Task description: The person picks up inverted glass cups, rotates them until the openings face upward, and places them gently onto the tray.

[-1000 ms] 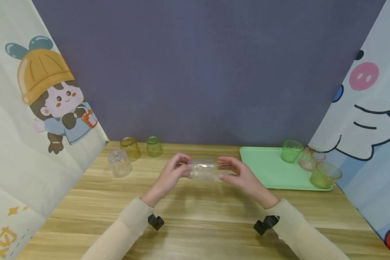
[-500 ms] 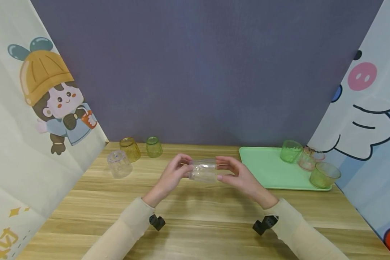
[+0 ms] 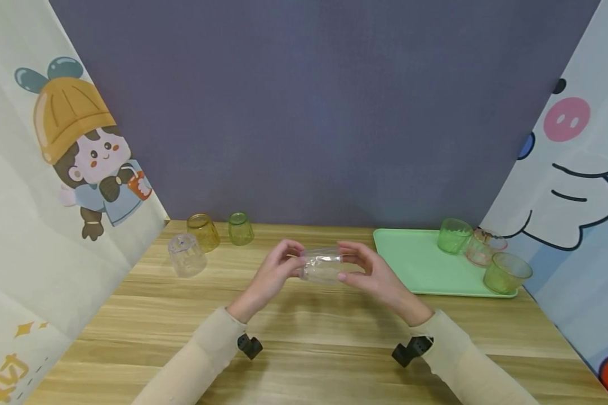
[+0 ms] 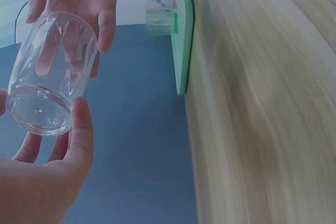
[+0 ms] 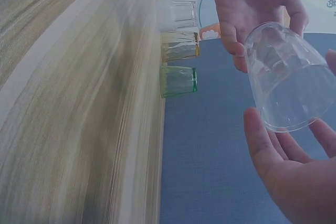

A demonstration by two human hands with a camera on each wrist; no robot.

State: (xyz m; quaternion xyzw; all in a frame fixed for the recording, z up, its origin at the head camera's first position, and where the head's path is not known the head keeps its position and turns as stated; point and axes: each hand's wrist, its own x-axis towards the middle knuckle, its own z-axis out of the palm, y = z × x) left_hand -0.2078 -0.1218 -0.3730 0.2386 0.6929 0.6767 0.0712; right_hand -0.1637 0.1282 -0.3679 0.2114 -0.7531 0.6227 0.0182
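Hands closer, L hand (image 3: pixel 273 275) + R hand (image 3: pixel 372 273) gripping clear cup (image 3: pixel 323 267).

- Two hands are seen: a left hand (image 3: pixel 271 275) and a right hand (image 3: pixel 372 275).
- Seven cups are counted in all.
- Two clear cups are counted: one clear cup (image 3: pixel 322 266) held between the hands, and one clear cup (image 3: pixel 186 255) set upside down on the table (image 3: pixel 304 337).
- One yellow cup (image 3: pixel 204 231) is counted.
- Three green cups are counted: one green cup (image 3: pixel 240 228) beside the yellow one, and two on the tray, a green cup (image 3: pixel 454 235) and a green cup (image 3: pixel 505 272).
- One pink cup (image 3: pixel 481 247) is counted.
- One green tray (image 3: pixel 420 264) is seen.
- One wooden table is seen.
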